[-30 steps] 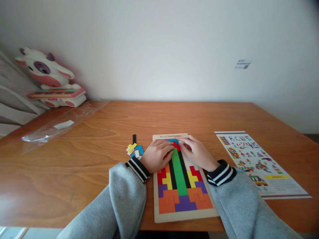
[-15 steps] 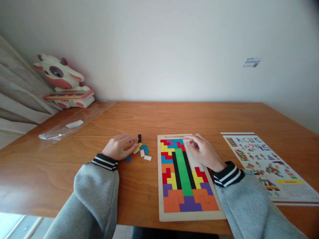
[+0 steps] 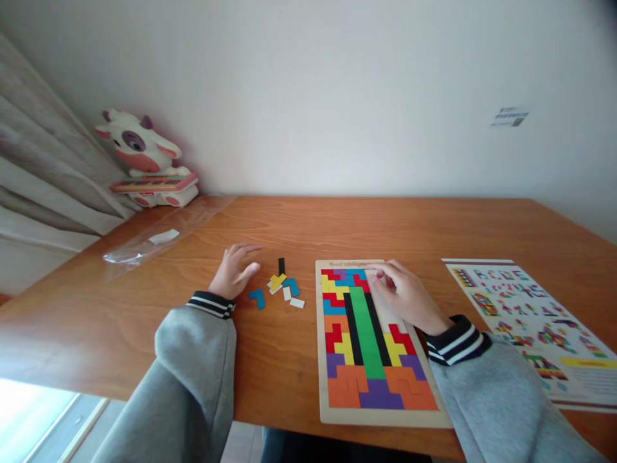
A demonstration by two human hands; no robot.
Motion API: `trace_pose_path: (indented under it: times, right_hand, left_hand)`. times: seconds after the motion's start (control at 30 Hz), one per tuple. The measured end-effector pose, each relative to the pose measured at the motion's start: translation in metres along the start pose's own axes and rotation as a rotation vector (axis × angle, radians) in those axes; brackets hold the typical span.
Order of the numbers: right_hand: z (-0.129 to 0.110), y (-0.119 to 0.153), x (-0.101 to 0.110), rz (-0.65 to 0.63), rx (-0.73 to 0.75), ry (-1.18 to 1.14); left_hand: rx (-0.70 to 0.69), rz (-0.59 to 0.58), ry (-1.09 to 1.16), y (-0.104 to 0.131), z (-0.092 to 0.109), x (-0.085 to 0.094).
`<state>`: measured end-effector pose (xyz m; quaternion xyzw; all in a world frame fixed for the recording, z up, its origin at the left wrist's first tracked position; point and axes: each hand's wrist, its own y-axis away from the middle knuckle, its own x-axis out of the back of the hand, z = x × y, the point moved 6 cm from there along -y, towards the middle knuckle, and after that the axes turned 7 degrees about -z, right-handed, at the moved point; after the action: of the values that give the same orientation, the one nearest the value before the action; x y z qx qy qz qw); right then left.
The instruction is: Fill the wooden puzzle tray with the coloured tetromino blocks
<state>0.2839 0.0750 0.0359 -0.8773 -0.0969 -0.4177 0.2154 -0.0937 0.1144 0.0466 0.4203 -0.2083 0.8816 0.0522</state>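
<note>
My left hand (image 3: pixel 234 273) hovers over the table left of a small group of loose puzzle pieces, its fingers and thumb spread and nothing in them. Nearest to it is a blue L-shaped piece (image 3: pixel 258 298). A yellow piece (image 3: pixel 277 281), a second blue piece (image 3: pixel 291 285), a black bar (image 3: pixel 281 265) and several white pieces (image 3: pixel 297 303) lie close together. My right hand (image 3: pixel 407 299) rests over the upper right of the wooden puzzle board (image 3: pixel 324 386), index finger extended and the other fingers bent. No piece shows in it. Colourful pieces fill much of the board; my hand hides part of its right side.
A printed pattern sheet (image 3: pixel 511 302) lies right of the board. At the back left are a clear plastic bag (image 3: pixel 139 247) and a cow-shaped toy keyboard (image 3: pixel 154 183). The table's front edge runs just below the board.
My left hand has opened and drawn back from the loose pieces, uncovering the blue L-shaped one. My right hand keeps its place over the board. The view has shifted slightly left.
</note>
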Motion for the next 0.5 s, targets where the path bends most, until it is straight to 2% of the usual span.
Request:
trace_pose_path:
  times: [0.13,0.2,0.27,0.4,0.5]
  right_hand:
    - [0.0,0.0,-0.001,-0.009,0.003,-0.008]
    - [0.001,0.0,-0.001,-0.01,0.003,-0.012]
    - [0.002,0.001,-0.002,-0.013,0.003,-0.018]
    - [0.005,0.001,-0.005,-0.039,-0.022,-0.024]
    - [0.007,0.001,-0.006,-0.038,-0.031,-0.02]
  left_hand:
    - [0.202,0.188,0.484,-0.013,0.003,-0.015]
    - [0.235,0.183,0.556,-0.014,0.004,-0.011]
    - [0.204,0.079,0.444,-0.008,0.005,0.003]
    - [-0.029,-0.18,-0.096,0.025,-0.002,0.035]
    - [-0.05,-0.357,-0.32,0.051,-0.024,0.037]
